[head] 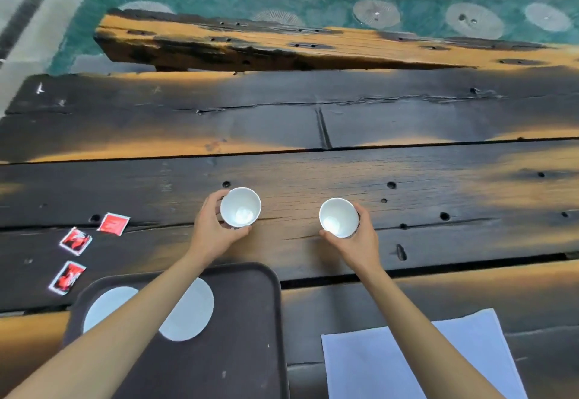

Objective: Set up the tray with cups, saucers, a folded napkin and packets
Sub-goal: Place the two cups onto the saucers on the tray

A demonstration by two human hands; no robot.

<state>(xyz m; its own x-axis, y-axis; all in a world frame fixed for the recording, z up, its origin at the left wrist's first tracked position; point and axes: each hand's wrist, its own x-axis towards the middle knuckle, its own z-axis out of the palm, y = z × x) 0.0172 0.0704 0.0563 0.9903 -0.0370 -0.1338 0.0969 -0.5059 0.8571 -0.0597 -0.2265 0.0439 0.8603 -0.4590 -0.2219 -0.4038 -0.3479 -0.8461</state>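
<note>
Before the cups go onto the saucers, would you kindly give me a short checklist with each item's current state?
1. Left hand grips the left cup: ok.
2. Right hand grips the right cup: ok.
3. Both cups empty and upright: ok.
4. Two saucers, left and right, lie on the tray: ok.
5. Saucers free to receive cups: not ok, the left forearm crosses above them.
6. Napkin folded: cannot tell; it lies flat beside the tray.
</note>
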